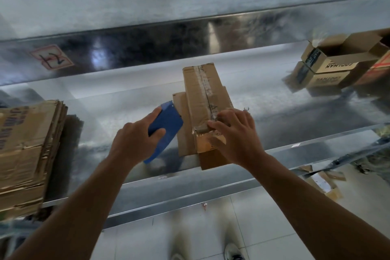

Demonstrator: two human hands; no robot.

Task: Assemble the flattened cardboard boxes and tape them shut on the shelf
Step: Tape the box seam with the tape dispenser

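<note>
A long narrow cardboard box (202,91) stands assembled on the metal shelf (295,116), with a strip of clear tape running along its top seam. It rests on flattened cardboard (182,133). My right hand (234,135) presses its fingers on the box's near top edge, over the tape end. My left hand (135,141) grips a blue tape dispenser (164,129) just left of the box, above the shelf.
A stack of flattened cardboard boxes (27,150) lies at the shelf's left end. Two open boxes (337,59) are stacked at the back right. Cardboard scraps (322,179) lie on the tiled floor below; my shoes (234,253) show at the bottom.
</note>
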